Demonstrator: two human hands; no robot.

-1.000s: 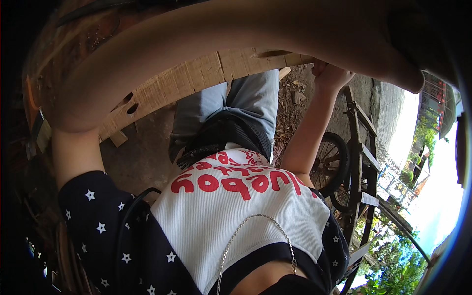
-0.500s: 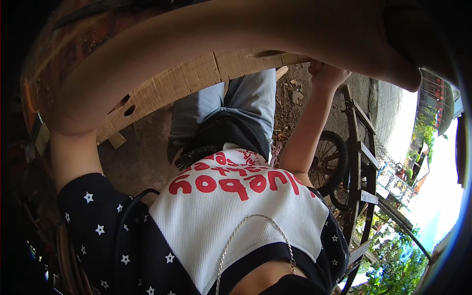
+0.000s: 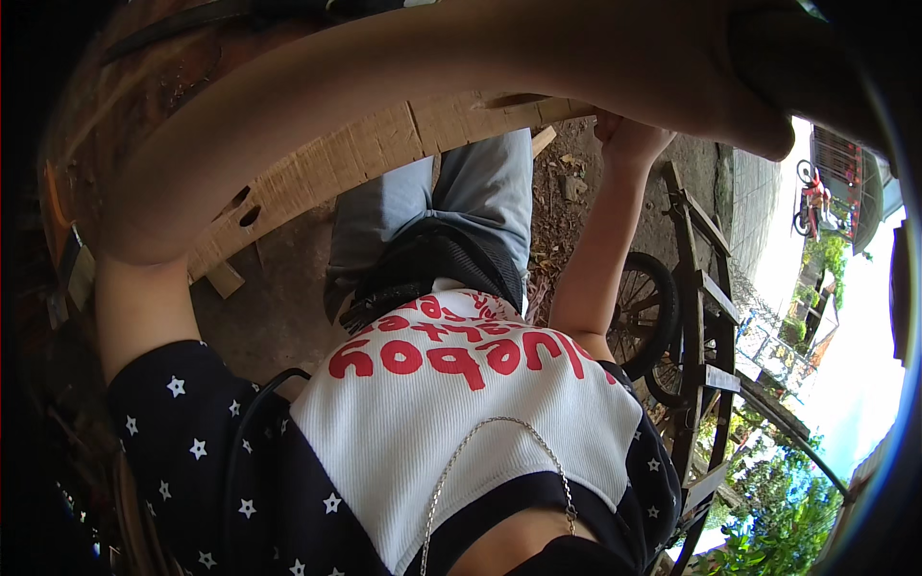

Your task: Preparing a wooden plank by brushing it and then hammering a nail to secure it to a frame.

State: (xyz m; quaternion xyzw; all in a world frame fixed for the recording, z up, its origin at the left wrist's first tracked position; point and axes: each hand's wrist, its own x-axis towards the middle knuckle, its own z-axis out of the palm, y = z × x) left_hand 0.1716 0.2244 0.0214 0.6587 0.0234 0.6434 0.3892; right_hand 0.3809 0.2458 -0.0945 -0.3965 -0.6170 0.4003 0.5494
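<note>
My left forearm arches very close to the camera across the top, above a pale wooden board [image 3: 365, 144] with dark holes. Its end, my left hand [image 3: 735, 101], is at upper right, with a thumb showing and the other fingers lost in dark shadow. My right hand [image 3: 632, 139] is raised just below it, fingers curled at the board's right end; what they hold is hidden. Below the board are grey-blue trousers [image 3: 480, 182] and a white top [image 3: 461, 422] with red lettering and dark star-patterned sleeves.
A spoked wheel [image 3: 653, 326] and a dark wooden slatted frame [image 3: 691, 278] stand to the right, on dirt ground with dry leaves [image 3: 562, 230]. Beyond are a paved strip, a red motorcycle [image 3: 812, 202] and green foliage [image 3: 788, 518]. Brown wooden surfaces [image 3: 163, 86] fill the upper left.
My left hand and right hand have shifted slightly left and up in the view. A red motorcycle has appeared on the pavement at the right.
</note>
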